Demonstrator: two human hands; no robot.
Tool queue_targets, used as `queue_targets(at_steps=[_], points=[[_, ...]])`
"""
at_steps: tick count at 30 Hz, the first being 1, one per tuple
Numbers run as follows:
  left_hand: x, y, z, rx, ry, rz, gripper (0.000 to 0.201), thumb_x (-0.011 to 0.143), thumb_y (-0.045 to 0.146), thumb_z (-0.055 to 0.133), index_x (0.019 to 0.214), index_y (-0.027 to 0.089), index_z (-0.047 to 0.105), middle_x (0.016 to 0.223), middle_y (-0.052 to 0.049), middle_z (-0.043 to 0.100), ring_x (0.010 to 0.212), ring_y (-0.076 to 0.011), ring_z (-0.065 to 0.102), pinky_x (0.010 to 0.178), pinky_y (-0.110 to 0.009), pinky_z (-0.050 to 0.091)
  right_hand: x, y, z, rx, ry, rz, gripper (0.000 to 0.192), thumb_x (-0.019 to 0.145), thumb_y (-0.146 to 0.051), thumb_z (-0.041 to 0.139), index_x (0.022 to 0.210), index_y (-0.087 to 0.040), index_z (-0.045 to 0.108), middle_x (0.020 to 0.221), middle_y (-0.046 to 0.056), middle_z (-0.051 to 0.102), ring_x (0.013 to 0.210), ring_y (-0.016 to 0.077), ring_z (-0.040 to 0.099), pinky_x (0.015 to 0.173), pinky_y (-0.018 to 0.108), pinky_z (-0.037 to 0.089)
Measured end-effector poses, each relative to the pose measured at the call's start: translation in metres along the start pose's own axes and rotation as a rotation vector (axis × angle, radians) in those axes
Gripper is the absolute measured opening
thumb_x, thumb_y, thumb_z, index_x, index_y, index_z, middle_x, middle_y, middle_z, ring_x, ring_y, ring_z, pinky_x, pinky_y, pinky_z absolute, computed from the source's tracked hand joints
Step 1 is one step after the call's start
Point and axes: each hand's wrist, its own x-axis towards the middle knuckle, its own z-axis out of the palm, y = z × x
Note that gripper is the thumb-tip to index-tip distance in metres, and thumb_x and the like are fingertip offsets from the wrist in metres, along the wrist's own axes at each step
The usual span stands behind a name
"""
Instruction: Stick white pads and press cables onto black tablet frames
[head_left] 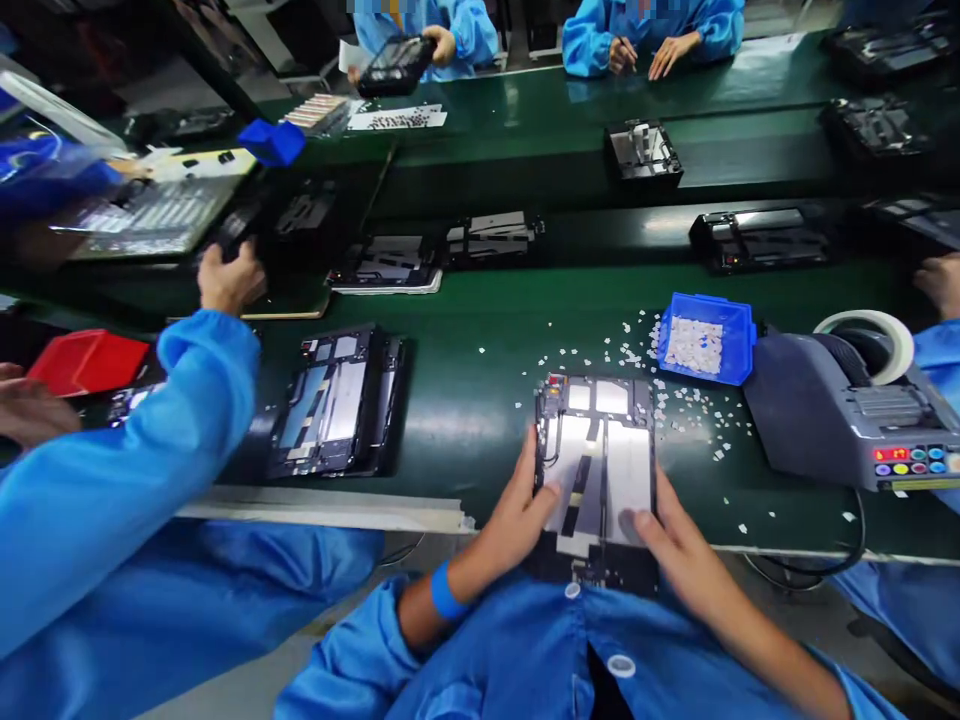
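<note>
Both my hands hold a tablet without its back cover [626, 465], its silvery battery cells and dark flex strips facing up. My left hand [521, 510] grips its left edge, thumb over the battery. On the right edge, my right hand [671, 530] presses its thumb on the other cell. The far end of the tablet lies over the table's front part, while its near end comes close to my blue smock. Beyond it are small white pieces [634, 350] scattered on the green table, beside a blue bin [752, 340] full of similar pieces.
A tape dispenser [810, 420] stands at right. More open tablets [322, 415] are stacked at left, near a co-worker's sleeve [187, 400]. Others [645, 150] sit along the belt. A red bin [90, 362] is far left; co-workers' hands [671, 55] show across the table.
</note>
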Motion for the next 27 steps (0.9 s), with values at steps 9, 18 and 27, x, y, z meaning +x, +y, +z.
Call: queue_targets(at_steps=[9, 18, 27], points=[[0.043, 0.039, -0.038, 0.532, 0.169, 0.403, 0.041, 0.104, 0.023, 0.05, 0.143, 0.025, 0.063, 0.124, -0.011, 0.068, 0.118, -0.0252, 0.063, 0.104, -0.044, 0.052, 0.019, -0.012, -0.039, -0.126, 0.17, -0.054, 0.081, 0.099, -0.059, 0.06, 0.169, -0.034, 0.026, 0.175, 0.008, 0.027, 0.159, 0.0337, 0.03, 0.129, 0.06, 0.025], [0.109, 0.066, -0.058, 1.03, 0.075, 0.577, 0.032, 0.105, 0.023, 0.051, 0.127, 0.019, 0.074, 0.108, -0.012, 0.069, 0.092, -0.0245, 0.06, 0.082, -0.039, 0.05, 0.058, -0.069, -0.04, -0.351, 0.138, -0.326, 0.054, 0.099, -0.04, 0.061, 0.152, -0.035, 0.054, 0.162, 0.007, 0.049, 0.149, 0.0301, 0.046, 0.121, 0.053, 0.043], [0.104, 0.045, -0.058, 0.887, 0.275, 0.658, 0.025, 0.106, 0.026, 0.054, 0.114, 0.02, 0.077, 0.096, -0.008, 0.074, 0.094, -0.022, 0.066, 0.085, -0.036, 0.052, 0.124, -0.111, -0.016, -0.431, 0.059, -0.375, 0.03, 0.097, -0.027, 0.057, 0.121, -0.025, 0.076, 0.115, 0.007, 0.078, 0.106, 0.026, 0.072, 0.096, 0.044, 0.056]])
